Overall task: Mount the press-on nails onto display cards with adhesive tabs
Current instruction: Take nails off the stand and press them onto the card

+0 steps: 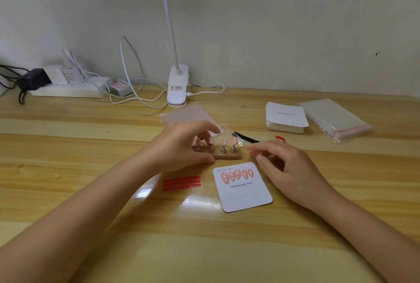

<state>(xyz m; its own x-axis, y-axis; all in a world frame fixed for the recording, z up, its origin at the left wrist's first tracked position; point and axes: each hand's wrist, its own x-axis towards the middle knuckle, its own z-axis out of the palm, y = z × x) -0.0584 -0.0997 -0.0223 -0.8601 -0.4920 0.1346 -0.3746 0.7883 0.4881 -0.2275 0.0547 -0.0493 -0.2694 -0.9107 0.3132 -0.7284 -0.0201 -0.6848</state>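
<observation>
Nearest the counter's front edge, the display card (242, 186) carries five pink nails. Behind it, the left hand (181, 144) pinches a nail on the wooden stand (227, 154); the right hand (279, 160) hovers loosely curled, its grip empty. Likely next: lift that nail clear for mounting.

So all you get of the person is 2 bare forearms coming in from the bottom corners, ending in the left hand (181, 144) and the right hand (286, 169). Slim fingers, short plain nails with a natural look. The forearms are uncovered right up to the frame edge.
</observation>
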